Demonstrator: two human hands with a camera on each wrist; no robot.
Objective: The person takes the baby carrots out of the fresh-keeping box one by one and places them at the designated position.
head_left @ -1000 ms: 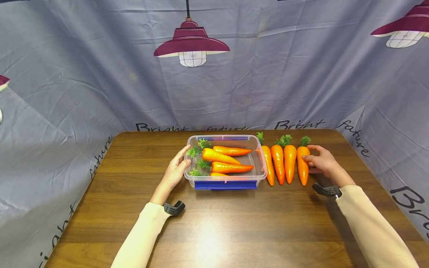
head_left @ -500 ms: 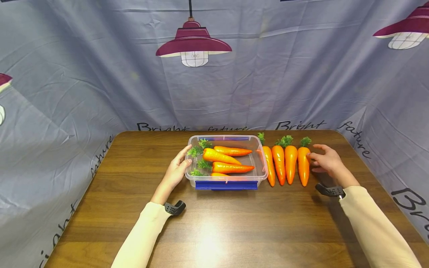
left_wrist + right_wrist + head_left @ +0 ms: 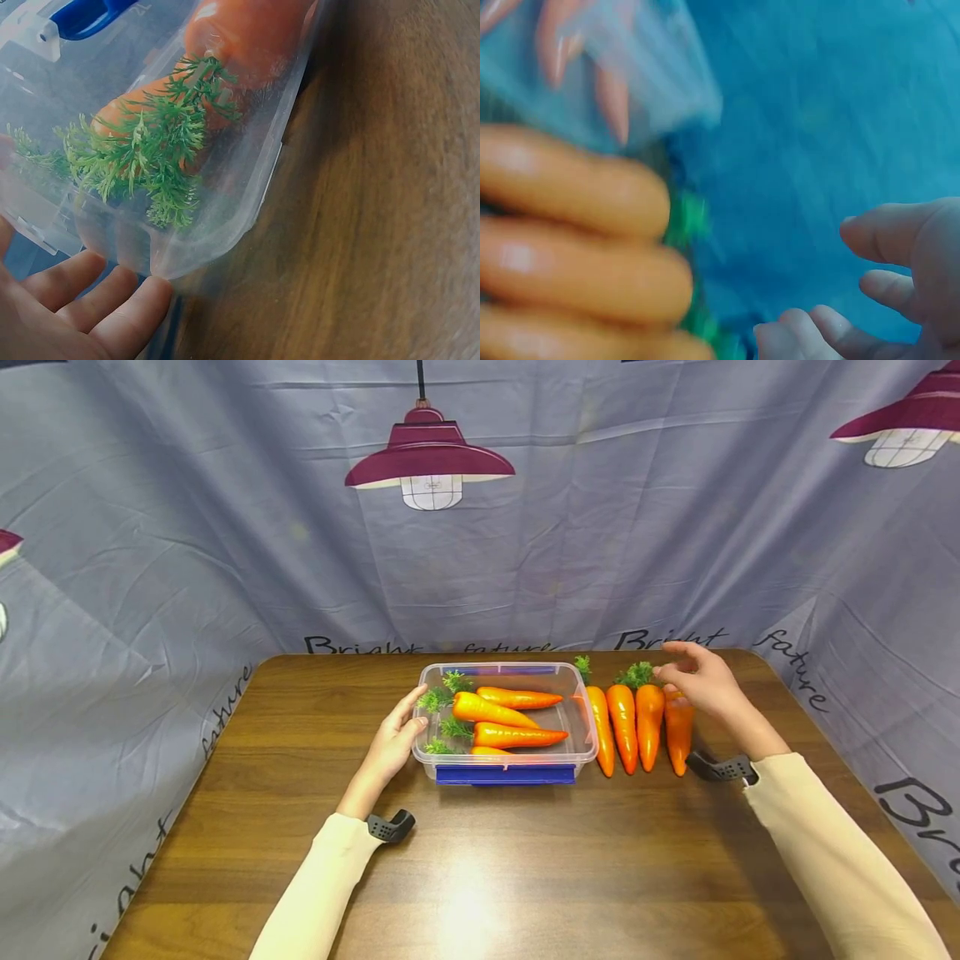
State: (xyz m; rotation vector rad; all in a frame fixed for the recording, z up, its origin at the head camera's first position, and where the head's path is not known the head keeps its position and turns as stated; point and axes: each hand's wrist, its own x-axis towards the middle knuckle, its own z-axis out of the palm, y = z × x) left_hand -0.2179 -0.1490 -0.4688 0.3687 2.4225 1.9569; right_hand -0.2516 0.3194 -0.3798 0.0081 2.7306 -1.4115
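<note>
A clear plastic container [image 3: 576,757] with a blue latch [image 3: 506,774] holds several orange carrots [image 3: 517,735] with green tops. My left hand [image 3: 393,743] rests at its left side; in the left wrist view the fingertips [image 3: 139,311] touch the outer wall below a green carrot top [image 3: 165,142]. Right of the container lies a row of several carrots [image 3: 622,731], tips toward me. Raised over the top of the rightmost carrot [image 3: 678,743], my right hand [image 3: 708,681] has its fingers spread and nothing between them. It hides that carrot's greens.
A brown wooden table [image 3: 480,877] carries everything. Behind it hangs a grey-blue curtain [image 3: 615,527] with printed lamps. Black wrist straps [image 3: 390,827] sit on both wrists. The carrots and container look blurred in the right wrist view.
My right hand drew back from the rightmost carrot, then moved up and to the left over its top. The carrots stay where they were. My left hand keeps its place on the container.
</note>
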